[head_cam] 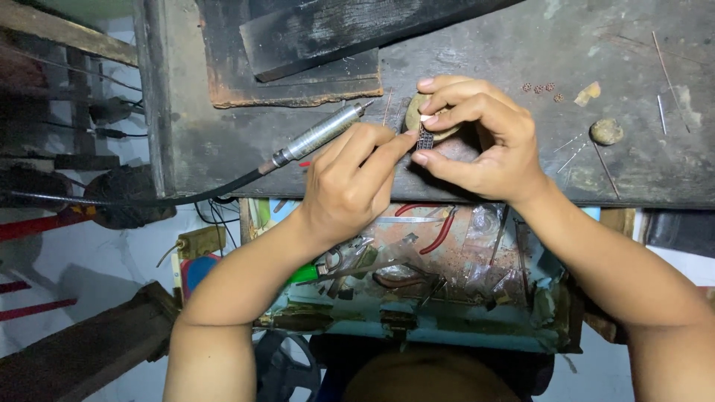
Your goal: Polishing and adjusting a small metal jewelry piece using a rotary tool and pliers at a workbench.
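Metal piece (425, 137), small and ridged, pinched between left hand (350, 186) and right hand (484, 141) fingertips over the dark desk (521, 59), beside an idle rotary tool (320, 134); work unfinished.

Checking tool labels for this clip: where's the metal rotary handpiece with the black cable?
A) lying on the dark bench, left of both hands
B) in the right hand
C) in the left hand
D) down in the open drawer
A: the rotary handpiece lies on the bench, beside the left hand; neither it nor the right hand grips it.
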